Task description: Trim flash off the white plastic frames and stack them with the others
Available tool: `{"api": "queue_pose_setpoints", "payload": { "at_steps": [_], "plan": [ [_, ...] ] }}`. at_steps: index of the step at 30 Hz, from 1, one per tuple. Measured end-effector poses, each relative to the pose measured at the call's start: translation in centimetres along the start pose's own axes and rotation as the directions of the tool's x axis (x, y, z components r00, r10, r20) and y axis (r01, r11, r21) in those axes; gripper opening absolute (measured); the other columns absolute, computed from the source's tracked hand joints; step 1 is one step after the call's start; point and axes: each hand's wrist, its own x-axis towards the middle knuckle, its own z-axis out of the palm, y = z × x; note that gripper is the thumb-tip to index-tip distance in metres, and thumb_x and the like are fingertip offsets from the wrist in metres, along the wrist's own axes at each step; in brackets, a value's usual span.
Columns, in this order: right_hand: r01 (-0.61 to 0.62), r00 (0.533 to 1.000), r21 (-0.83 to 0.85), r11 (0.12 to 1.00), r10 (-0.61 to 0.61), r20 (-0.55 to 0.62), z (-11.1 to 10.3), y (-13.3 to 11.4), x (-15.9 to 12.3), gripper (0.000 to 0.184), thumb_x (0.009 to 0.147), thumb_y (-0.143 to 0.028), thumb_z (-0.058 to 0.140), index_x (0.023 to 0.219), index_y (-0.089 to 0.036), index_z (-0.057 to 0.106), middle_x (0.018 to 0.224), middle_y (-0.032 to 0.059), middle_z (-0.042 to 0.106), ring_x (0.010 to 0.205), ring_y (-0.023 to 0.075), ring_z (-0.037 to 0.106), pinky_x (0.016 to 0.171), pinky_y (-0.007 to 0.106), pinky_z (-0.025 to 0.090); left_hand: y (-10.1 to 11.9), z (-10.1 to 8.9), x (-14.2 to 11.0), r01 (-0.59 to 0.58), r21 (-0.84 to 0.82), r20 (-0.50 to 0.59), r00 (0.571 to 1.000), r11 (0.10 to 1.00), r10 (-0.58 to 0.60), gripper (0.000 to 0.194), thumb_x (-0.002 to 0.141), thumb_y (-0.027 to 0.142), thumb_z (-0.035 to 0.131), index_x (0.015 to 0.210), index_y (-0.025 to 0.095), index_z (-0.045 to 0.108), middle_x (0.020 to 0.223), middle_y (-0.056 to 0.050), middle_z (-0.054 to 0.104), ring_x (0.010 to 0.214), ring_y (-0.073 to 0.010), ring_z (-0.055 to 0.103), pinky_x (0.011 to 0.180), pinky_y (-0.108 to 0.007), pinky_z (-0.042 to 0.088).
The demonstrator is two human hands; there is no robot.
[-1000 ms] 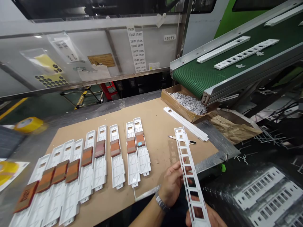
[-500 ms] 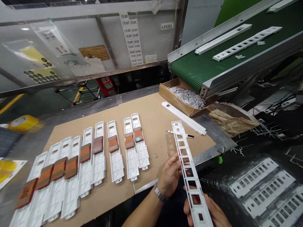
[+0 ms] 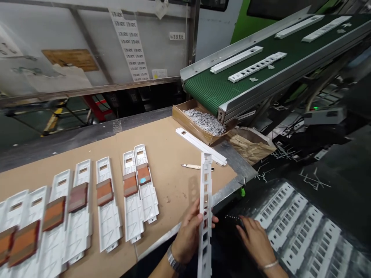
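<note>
White plastic strip (image 3: 205,200) upright in left hand (image 3: 189,231), right hand (image 3: 255,241) apart, prob. empty

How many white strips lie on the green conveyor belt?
4: two side by side near the belt's lower end, strip and strip, and two further up, strip and strip. More may lie beyond the frame.

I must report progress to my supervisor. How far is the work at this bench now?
Done, it seems: white plates with brown pads lie in a row on the cardboard. In hand: the left hand holds one slotted white strip upright, while the right hand reaches toward the stacked strips. Left: more strips ride the green conveyor.
</note>
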Motion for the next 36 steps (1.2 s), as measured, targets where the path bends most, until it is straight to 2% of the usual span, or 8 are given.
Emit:
{"api": "queue_pose_setpoints", "payload": {
  "at_steps": [2, 5, 10, 13, 18, 26, 31, 36],
  "plan": [
    [0.017, 0.997, -0.235, 0.972, -0.033, -0.064, 0.0, 3.5, 0.9, 0.043, 0.082, -0.049, 0.054, 0.108, -0.015, 0.058, 0.118, 0.0131, 0.055, 0.119, 0.0316, 0.041, 0.099, 0.061, 0.023, -0.6, 0.0, -0.1, -0.008, 0.091, 0.074, 0.997, 0.996, 0.001, 0.055, 0.077, 0.041, 0.060, 0.127, 0.022, 0.050, 0.097, -0.008, 0.063, 0.080, -0.0185, 0.058, 0.073, -0.030, 0.042],
    [0.116, 0.990, -0.486, 0.866, -0.142, -0.016, 0.6, 6.4, 2.2, 0.035, 0.082, -0.042, 0.058, 0.106, -0.017, 0.058, 0.121, 0.0085, 0.054, 0.118, 0.0271, 0.043, 0.100, 0.057, 0.026, -1.7, -0.2, 0.0, -0.071, 0.258, 0.161, 0.987, 0.964, 0.029, 0.054, 0.079, 0.046, 0.057, 0.129, 0.028, 0.049, 0.103, -0.006, 0.058, 0.075, -0.0139, 0.050, 0.072, -0.029, 0.039],
    [0.303, 0.948, -0.667, 0.681, -0.284, 0.140, -0.1, 6.7, 2.9, 0.011, 0.085, -0.026, 0.057, 0.090, -0.016, 0.061, 0.097, 0.0034, 0.061, 0.098, 0.0191, 0.055, 0.089, 0.046, 0.041, -2.7, -0.4, 0.7, -0.091, 0.577, 0.288, 0.953, 0.812, -0.098, 0.072, 0.075, 0.042, 0.062, 0.139, 0.028, 0.032, 0.094, -0.005, 0.054, 0.072, -0.0154, 0.045, 0.066, -0.029, 0.038],
    [0.386, 0.912, -0.683, 0.621, -0.368, 0.181, -2.7, 6.2, 2.1, 0.019, 0.075, -0.012, 0.059, 0.093, -0.017, 0.062, 0.094, 0.0050, 0.062, 0.095, 0.0231, 0.054, 0.088, 0.047, 0.041, -3.5, -0.1, 1.5, -0.153, 0.770, 0.313, 0.936, 0.620, -0.159, 0.055, 0.079, 0.027, 0.053, 0.133, 0.025, 0.042, 0.105, -0.009, 0.058, 0.088, -0.0219, 0.052, 0.079, -0.033, 0.039],
    [0.475, 0.853, -0.646, 0.598, -0.492, 0.172, -8.0, 5.5, 0.2, 0.031, 0.069, -0.020, 0.058, 0.099, -0.017, 0.060, 0.102, 0.0121, 0.059, 0.100, 0.0315, 0.048, 0.086, 0.047, 0.040, -7.9, 0.1, 3.5, -0.012, 0.906, 0.157, 0.938, 0.424, -0.308, 0.042, 0.073, 0.020, 0.051, 0.114, 0.025, 0.057, 0.098, -0.009, 0.062, 0.083, -0.0257, 0.056, 0.076, -0.036, 0.039],
    [0.489, 0.851, -0.560, 0.669, -0.506, 0.140, -10.4, 4.0, -1.1, 0.032, 0.076, -0.022, 0.054, 0.108, -0.017, 0.051, 0.118, 0.0138, 0.050, 0.111, 0.0312, 0.043, 0.092, 0.050, 0.034, -16.6, 1.0, 9.1, 0.193, 0.894, -0.098, 0.965, 0.404, -0.244, 0.048, 0.066, 0.018, 0.054, 0.113, 0.021, 0.056, 0.084, -0.007, 0.062, 0.072, -0.0239, 0.055, 0.068, -0.035, 0.040],
    [0.456, 0.873, -0.509, 0.730, -0.478, 0.096, -11.5, 4.0, -1.5, 0.035, 0.080, -0.024, 0.051, 0.115, -0.019, 0.051, 0.121, 0.0115, 0.050, 0.114, 0.0307, 0.043, 0.089, 0.046, 0.036, -19.8, 2.9, 12.0, 0.223, 0.894, -0.131, 0.960, 0.390, -0.248, 0.053, 0.072, 0.021, 0.049, 0.125, 0.017, 0.048, 0.092, -0.013, 0.064, 0.085, -0.0299, 0.058, 0.076, -0.043, 0.041],
    [0.434, 0.878, -0.585, 0.685, -0.467, 0.105, -12.5, 4.1, -1.9, 0.031, 0.083, -0.026, 0.049, 0.112, -0.016, 0.056, 0.121, 0.0101, 0.052, 0.113, 0.0288, 0.045, 0.087, 0.041, 0.039, -20.0, 4.4, 12.6, 0.190, 0.900, -0.070, 0.951, 0.392, -0.301, 0.069, 0.073, 0.032, 0.053, 0.136, 0.011, 0.034, 0.116, -0.021, 0.058, 0.101, -0.0362, 0.055, 0.088, -0.049, 0.038]
  ]
}}
